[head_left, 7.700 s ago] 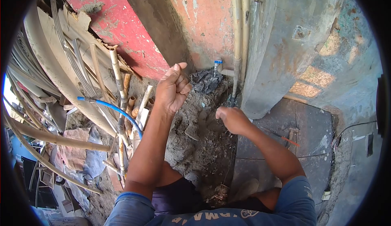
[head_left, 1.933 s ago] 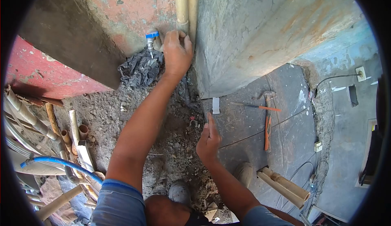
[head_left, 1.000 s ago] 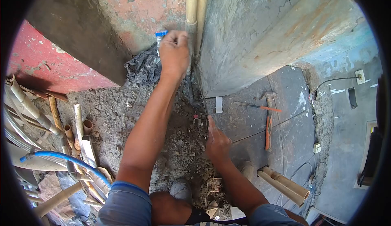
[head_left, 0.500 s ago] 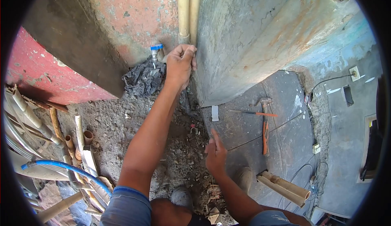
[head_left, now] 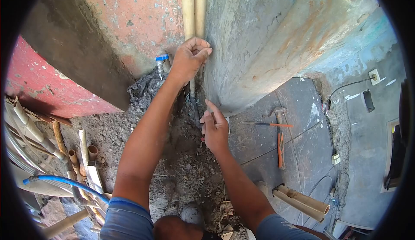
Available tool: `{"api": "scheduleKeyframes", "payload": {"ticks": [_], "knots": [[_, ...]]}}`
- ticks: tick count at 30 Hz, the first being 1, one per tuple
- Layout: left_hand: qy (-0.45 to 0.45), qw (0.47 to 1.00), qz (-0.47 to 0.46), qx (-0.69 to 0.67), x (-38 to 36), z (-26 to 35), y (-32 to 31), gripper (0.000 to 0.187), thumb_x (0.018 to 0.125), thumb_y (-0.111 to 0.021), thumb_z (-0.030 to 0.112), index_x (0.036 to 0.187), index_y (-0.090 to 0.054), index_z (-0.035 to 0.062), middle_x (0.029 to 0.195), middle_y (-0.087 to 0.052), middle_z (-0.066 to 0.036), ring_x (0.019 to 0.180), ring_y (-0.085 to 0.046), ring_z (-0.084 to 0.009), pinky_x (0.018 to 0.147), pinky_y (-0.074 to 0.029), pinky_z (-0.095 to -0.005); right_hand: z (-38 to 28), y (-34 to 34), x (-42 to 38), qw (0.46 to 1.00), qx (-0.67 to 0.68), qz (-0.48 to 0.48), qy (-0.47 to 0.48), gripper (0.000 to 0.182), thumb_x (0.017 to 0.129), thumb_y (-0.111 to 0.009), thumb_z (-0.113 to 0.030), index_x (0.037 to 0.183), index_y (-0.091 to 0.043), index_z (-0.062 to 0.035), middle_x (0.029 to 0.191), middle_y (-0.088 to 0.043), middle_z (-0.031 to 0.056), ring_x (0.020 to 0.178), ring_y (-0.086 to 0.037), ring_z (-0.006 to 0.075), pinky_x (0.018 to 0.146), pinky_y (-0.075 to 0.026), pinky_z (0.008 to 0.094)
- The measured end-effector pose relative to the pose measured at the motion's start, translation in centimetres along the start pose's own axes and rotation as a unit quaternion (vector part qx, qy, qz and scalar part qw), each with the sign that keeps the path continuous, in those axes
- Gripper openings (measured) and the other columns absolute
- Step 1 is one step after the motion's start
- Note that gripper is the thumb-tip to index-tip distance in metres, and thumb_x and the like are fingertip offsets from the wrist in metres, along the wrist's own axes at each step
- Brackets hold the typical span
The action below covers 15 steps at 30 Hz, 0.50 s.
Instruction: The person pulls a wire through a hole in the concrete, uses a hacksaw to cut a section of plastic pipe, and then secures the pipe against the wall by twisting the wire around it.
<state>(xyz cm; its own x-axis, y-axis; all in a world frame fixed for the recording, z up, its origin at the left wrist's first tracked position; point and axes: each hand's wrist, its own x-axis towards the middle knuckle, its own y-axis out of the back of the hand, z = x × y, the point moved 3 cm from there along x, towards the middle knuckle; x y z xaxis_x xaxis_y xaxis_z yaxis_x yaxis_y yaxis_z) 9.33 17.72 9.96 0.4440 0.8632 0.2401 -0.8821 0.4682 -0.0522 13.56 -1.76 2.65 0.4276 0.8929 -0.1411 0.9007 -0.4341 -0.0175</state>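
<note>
My left hand (head_left: 190, 60) is closed in a pinch in front of two cream pipes (head_left: 194, 11), beside the edge of the grey concrete column (head_left: 242, 45). What lies between its fingertips I cannot tell. Lower down, by the column's bottom corner, my right hand (head_left: 215, 129) has thumb and index finger drawn together, index pointing up. A thin strand shows below it, along the forearm. Left of my left hand sits a tap (head_left: 161, 62) with a blue handle, black plastic (head_left: 142, 86) bunched beneath it. A white piece (head_left: 228, 124) is mostly hidden behind my right hand.
On the dark tiles at right lie a hammer (head_left: 280, 147) with an orange handle and a slim orange-handled tool (head_left: 268, 123). Split pipe (head_left: 300, 202) lies nearer. Scrap pipes (head_left: 71, 162) and a blue hose (head_left: 65, 177) crowd the left. Rubble soil (head_left: 168, 188) covers the middle.
My right hand has moved up and left, from over the tiles to the column's bottom corner. My left hand stays pinched by the pipes, slightly higher in view.
</note>
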Motion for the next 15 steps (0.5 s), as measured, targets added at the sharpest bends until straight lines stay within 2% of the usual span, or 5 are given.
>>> {"api": "scheduleKeyframes", "payload": {"ticks": [2, 4, 5, 8, 15], "knots": [[-0.019, 0.998, 0.028, 0.049, 0.4, 0.4, 0.4, 0.011, 0.086, -0.068, 0.01, 0.091, -0.06, 0.0037, 0.074, -0.059, 0.001, 0.064, -0.052, -0.0082, 0.059, -0.044, -0.0225, 1.1, 0.3, 1.1, 0.988, -0.063, 0.089, 0.11, 0.034, 0.096, -0.048, -0.009, 0.128, -0.056, -0.0035, 0.075, -0.059, 0.0034, 0.065, -0.056, 0.0123, 0.066, -0.049, 0.0269], [-0.22, 0.866, 0.303, 0.33, 0.2, 2.8, 1.7, 0.023, 0.08, -0.074, 0.014, 0.095, -0.061, 0.002, 0.079, -0.062, -0.002, 0.068, -0.056, -0.0118, 0.062, -0.047, -0.0255, 0.3, 0.4, 0.9, 0.988, -0.049, 0.113, 0.097, 0.035, 0.094, -0.048, -0.007, 0.128, -0.056, -0.0026, 0.076, -0.06, 0.0054, 0.069, -0.058, 0.0138, 0.07, -0.049, 0.0284], [-0.221, 0.866, 0.305, 0.329, 0.6, 3.3, 1.7, 0.023, 0.08, -0.074, 0.014, 0.095, -0.061, 0.002, 0.079, -0.062, -0.002, 0.068, -0.056, -0.0118, 0.062, -0.047, -0.0255, -0.2, 0.4, 0.7, 0.987, -0.034, 0.137, 0.082, 0.035, 0.093, -0.047, -0.004, 0.127, -0.057, -0.0018, 0.076, -0.062, 0.0074, 0.073, -0.06, 0.0153, 0.073, -0.05, 0.0298], [-0.067, 0.973, 0.169, 0.142, 3.1, 1.6, 1.9, 0.042, 0.07, -0.078, 0.017, 0.104, -0.062, -0.0039, 0.088, -0.067, -0.014, 0.077, -0.063, -0.019, 0.072, -0.05, -0.0309, -2.4, 0.8, 0.0, 0.971, -0.139, 0.126, 0.146, 0.038, 0.09, -0.046, 0.0, 0.126, -0.056, 0.0027, 0.078, -0.064, 0.0147, 0.076, -0.064, 0.0199, 0.075, -0.051, 0.0323], [-0.031, 0.979, 0.136, 0.148, 4.7, 0.8, 2.7, 0.032, 0.076, -0.075, 0.016, 0.102, -0.065, -0.0011, 0.084, -0.068, -0.008, 0.073, -0.062, -0.0132, 0.067, -0.051, -0.0297, -13.8, 2.7, -2.0, 0.874, -0.399, 0.071, 0.267, 0.038, 0.085, -0.049, 0.0, 0.123, -0.053, 0.0081, 0.091, -0.065, 0.0238, 0.078, -0.066, 0.0363, 0.069, -0.052, 0.0422]]}}
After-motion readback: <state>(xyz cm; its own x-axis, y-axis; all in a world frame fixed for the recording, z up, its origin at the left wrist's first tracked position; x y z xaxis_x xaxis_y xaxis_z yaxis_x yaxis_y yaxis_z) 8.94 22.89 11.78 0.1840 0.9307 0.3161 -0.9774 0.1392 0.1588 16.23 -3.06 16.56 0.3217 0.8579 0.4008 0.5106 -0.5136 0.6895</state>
